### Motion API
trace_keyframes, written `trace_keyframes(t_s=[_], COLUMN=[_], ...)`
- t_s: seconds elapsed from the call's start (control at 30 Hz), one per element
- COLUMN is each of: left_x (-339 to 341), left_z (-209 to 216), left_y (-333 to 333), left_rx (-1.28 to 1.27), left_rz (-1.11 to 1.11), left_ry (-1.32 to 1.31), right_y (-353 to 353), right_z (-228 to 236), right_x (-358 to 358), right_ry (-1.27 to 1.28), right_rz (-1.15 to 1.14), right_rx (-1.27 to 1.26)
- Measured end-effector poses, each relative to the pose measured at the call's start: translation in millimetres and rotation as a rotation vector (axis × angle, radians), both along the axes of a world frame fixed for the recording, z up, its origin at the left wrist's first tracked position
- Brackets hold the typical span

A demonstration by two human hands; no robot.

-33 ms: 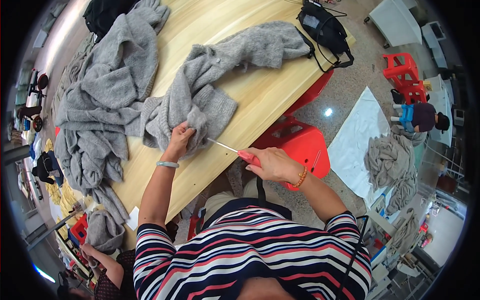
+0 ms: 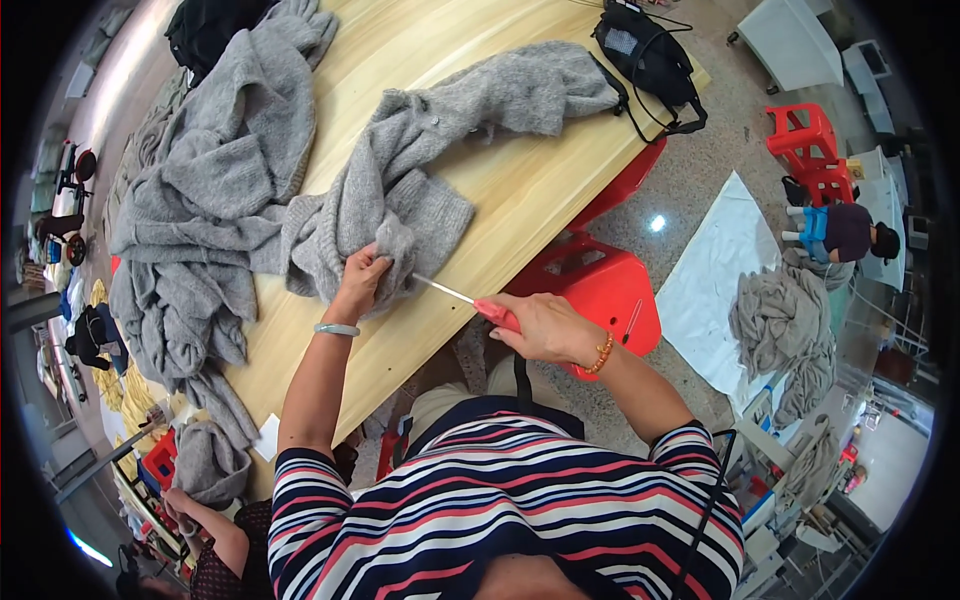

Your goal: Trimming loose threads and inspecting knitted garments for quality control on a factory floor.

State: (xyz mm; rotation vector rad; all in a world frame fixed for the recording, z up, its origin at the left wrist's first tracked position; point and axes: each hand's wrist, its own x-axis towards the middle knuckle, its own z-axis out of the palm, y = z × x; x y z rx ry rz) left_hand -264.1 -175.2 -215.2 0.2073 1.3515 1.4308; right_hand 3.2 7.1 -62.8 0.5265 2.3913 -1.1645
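Observation:
A grey knit garment (image 2: 400,150) lies twisted across the wooden table in front of me. My left hand (image 2: 362,277) is closed on a bunched fold of it, thumb and fingers pinched together. In my right hand (image 2: 548,328) is a red-handled tool with a thin metal shaft (image 2: 447,290), gripped by its handle just off the table's near edge. The shaft points left, and its end meets the knit beside my left fingers. Whether the tip is hooked or pointed cannot be seen.
More grey knitwear (image 2: 215,165) is heaped on the table's left. A black bag (image 2: 645,60) with cords rests at the far right corner. Red stools (image 2: 610,290) stand against the right edge. Beyond, knits are piled on a white sheet (image 2: 705,290). Another person's arm (image 2: 215,530) shows lower left.

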Motion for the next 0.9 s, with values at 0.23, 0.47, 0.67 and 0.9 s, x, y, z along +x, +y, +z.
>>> trace_keyframes(t_s=[0.23, 0.47, 0.67, 0.9], left_x=[24.4, 25.6, 3.6, -16.3], left_z=[-5.8, -19.6, 73.7, 28.0], left_y=[19.4, 9.4, 83.2, 57.5], left_rx=[0.000, -0.013, 0.349, -0.042], left_rz=[-0.124, -0.079, 0.235, -0.084], left_ry=[0.195, 0.211, -0.242, 0.353], right_y=[10.4, 4.3, 14.4, 31.5], right_z=[-5.8, -4.8, -1.9, -9.0], right_x=[-2.0, 1.4, 14.5, 38.2], right_ry=[0.029, 0.014, 0.175, 0.197], right_rz=[-0.062, -0.076, -0.134, -0.265], right_rx=[0.077, 0.061, 0.051, 0.078])
